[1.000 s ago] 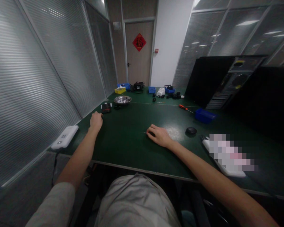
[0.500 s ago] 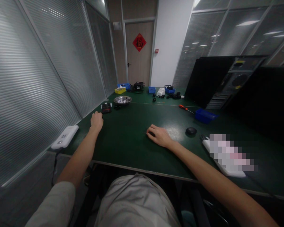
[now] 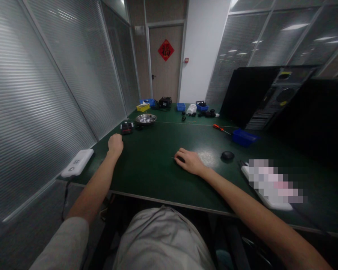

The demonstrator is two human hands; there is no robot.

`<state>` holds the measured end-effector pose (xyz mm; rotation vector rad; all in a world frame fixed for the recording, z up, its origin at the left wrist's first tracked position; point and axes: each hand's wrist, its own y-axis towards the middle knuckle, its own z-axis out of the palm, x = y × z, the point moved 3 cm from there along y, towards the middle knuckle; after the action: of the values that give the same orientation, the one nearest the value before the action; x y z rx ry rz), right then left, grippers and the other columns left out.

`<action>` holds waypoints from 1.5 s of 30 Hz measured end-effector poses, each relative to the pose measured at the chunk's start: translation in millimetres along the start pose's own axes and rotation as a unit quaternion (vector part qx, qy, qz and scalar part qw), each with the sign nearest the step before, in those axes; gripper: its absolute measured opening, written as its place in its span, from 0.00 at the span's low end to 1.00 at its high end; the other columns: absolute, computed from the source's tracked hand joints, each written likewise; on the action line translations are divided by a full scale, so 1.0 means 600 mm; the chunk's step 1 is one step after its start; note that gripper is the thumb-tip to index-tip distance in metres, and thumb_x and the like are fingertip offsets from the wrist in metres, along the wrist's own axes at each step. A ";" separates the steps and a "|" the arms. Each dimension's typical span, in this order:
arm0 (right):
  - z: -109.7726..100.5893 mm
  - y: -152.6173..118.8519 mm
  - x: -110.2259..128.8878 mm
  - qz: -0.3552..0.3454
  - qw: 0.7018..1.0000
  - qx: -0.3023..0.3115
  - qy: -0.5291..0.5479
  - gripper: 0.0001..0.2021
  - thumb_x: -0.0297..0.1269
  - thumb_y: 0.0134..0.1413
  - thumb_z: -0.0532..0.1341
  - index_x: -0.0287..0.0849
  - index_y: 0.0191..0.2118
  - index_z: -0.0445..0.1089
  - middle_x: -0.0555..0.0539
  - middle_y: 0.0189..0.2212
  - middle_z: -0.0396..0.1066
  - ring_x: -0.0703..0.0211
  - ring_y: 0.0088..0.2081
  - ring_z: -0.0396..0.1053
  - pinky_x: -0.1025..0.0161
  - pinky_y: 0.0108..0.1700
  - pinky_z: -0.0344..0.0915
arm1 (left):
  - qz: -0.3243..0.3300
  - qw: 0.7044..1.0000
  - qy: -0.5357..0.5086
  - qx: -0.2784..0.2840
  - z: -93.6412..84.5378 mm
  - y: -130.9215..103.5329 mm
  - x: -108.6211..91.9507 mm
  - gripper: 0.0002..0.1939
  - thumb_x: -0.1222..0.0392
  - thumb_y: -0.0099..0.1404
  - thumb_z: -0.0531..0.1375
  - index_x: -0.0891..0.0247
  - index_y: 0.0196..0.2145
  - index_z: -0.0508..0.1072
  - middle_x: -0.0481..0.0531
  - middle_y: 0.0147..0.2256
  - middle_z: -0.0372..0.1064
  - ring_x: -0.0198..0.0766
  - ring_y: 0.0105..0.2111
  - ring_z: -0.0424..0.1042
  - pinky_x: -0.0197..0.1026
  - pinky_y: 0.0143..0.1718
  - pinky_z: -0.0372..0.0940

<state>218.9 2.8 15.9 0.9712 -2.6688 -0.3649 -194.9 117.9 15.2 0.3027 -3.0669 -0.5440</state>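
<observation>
Here we go: the left hand (image 3: 115,145) has crept very slightly to the right since the earlier frame, its fingers looking a touch more tucked in, while the right hand (image 3: 188,161) sits where it was. Taking twelve o'clock as the door, the right hand rests on the green table (image 3: 154,168), thumb and forefinger brought nearly together, the other fingers bent, and a thin pale piece (image 3: 172,158) pokes out from the fingertips towards nine o'clock (too fine for me to name from here).

The left hand, at ten o'clock from the right, is curled like a loose fist; its fingertips are turned away, so I cannot tell how tightly it closes or whether it holds anything. Just ahead of it, at one o'clock, lies a dark flat box (image 3: 126,128) with red marks, and beyond that a metal bowl (image 3: 146,123) with small bits inside. At its eight o'clock is a white device (image 3: 78,163) on the table's edge.

Over from the right hand, a round black object (image 3: 227,155) lies at three o'clock, a blue tray (image 3: 244,138) at two, an orange-handled screwdriver (image 3: 218,127) at one, its tip near the tray (handle pointing away from it), and a white slab (image 3: 278,206), partly blurred, at four.
</observation>
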 end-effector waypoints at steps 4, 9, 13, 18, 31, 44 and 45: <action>0.001 0.001 0.000 -0.003 1.000 0.000 -0.001 0.10 0.41 0.71 0.55 0.46 0.47 0.71 0.48 0.44 0.69 0.61 0.38 0.68 0.65 0.36 0.57 | -0.005 1.000 0.023 0.009 0.001 -0.001 -0.005 0.17 0.71 0.66 0.51 0.72 0.45 0.77 0.70 0.45 0.73 0.56 0.46 0.74 0.51 0.44 0.70; 0.000 0.000 0.000 -0.001 1.000 -0.001 0.000 0.10 0.41 0.71 0.55 0.46 0.47 0.72 0.48 0.44 0.69 0.61 0.38 0.68 0.65 0.37 0.57 | 0.003 1.000 -0.011 -0.008 0.000 -0.008 -0.004 0.18 0.69 0.69 0.49 0.67 0.47 0.78 0.66 0.48 0.71 0.54 0.46 0.74 0.49 0.46 0.69; 0.002 0.000 -0.001 0.003 1.000 -0.001 0.003 0.09 0.42 0.71 0.56 0.47 0.47 0.72 0.48 0.44 0.69 0.61 0.38 0.68 0.65 0.37 0.57 | 0.052 0.993 -0.099 -0.036 -0.019 -0.015 -0.031 0.18 0.66 0.72 0.50 0.64 0.51 0.77 0.62 0.51 0.70 0.50 0.48 0.72 0.49 0.51 0.67; 0.002 0.000 -0.004 0.011 1.000 -0.004 0.001 0.09 0.42 0.70 0.56 0.47 0.48 0.71 0.48 0.44 0.69 0.61 0.38 0.68 0.65 0.35 0.57 | 0.257 0.909 -0.329 -0.011 -0.059 -0.071 -0.158 0.14 0.61 0.73 0.56 0.60 0.51 0.78 0.55 0.50 0.72 0.42 0.49 0.72 0.45 0.54 0.66; 0.004 0.001 -0.006 0.034 0.999 -0.018 -0.014 0.08 0.41 0.69 0.57 0.46 0.45 0.72 0.48 0.42 0.69 0.60 0.37 0.68 0.64 0.35 0.56 | 0.447 0.754 -0.465 0.124 -0.058 -0.184 -0.291 0.22 0.57 0.68 0.64 0.57 0.59 0.71 0.57 0.53 0.66 0.38 0.43 0.71 0.44 0.46 0.70; 0.003 0.003 0.001 -0.004 1.000 -0.026 0.015 0.10 0.41 0.73 0.53 0.46 0.48 0.70 0.47 0.44 0.68 0.61 0.38 0.68 0.65 0.37 0.58 | 0.436 0.760 -0.464 0.132 -0.053 -0.174 -0.287 0.11 0.55 0.71 0.62 0.61 0.46 0.81 0.54 0.43 0.75 0.38 0.41 0.73 0.41 0.46 0.66; 0.002 0.003 0.002 -0.004 0.999 -0.027 0.021 0.10 0.41 0.73 0.53 0.46 0.48 0.70 0.47 0.44 0.68 0.61 0.38 0.68 0.65 0.37 0.59 | 0.432 0.758 -0.469 0.135 -0.053 -0.174 -0.287 0.11 0.55 0.70 0.62 0.61 0.46 0.81 0.54 0.43 0.75 0.38 0.41 0.73 0.41 0.46 0.66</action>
<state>216.6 3.9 15.4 0.9638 -2.6039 -0.4122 -5.0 44.1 13.1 -1.8515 -3.4846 -0.1825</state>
